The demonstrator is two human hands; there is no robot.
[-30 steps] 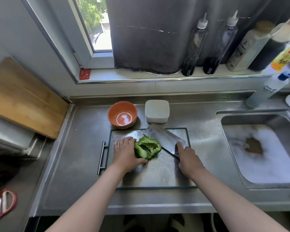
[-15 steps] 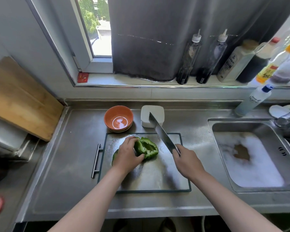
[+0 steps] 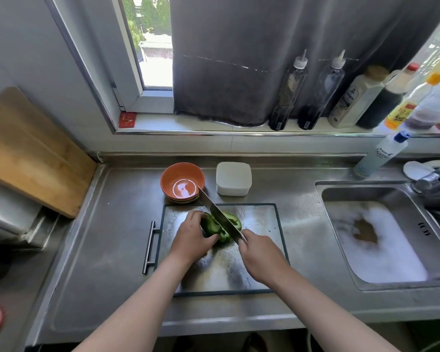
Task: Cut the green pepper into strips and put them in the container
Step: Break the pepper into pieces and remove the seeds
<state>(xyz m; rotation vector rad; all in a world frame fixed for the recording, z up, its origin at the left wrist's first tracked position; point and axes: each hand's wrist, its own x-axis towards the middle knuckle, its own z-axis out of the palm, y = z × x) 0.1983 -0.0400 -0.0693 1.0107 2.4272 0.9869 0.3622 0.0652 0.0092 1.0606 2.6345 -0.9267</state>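
Observation:
A green pepper (image 3: 233, 221), cut open, lies on a steel cutting board (image 3: 259, 224) with a dark rim. My left hand (image 3: 192, 233) presses down on the pepper's left part and covers it. My right hand (image 3: 261, 254) grips the handle of a cleaver (image 3: 219, 214). The blade runs diagonally across the pepper, edge down on it, tip toward the orange bowl. A white square container (image 3: 233, 177) stands behind the board, with an orange bowl (image 3: 182, 180) to its left.
A sink (image 3: 381, 240) with foamy water is at the right, a tap (image 3: 434, 177) at its far corner. Several bottles (image 3: 288, 92) line the window sill. A wooden board (image 3: 33, 151) leans at the left. The board has a bar handle (image 3: 150, 246).
The cleaver has swung left from beside the pepper to lie across it. My left hand has stayed on the pepper. The camera has dipped a little.

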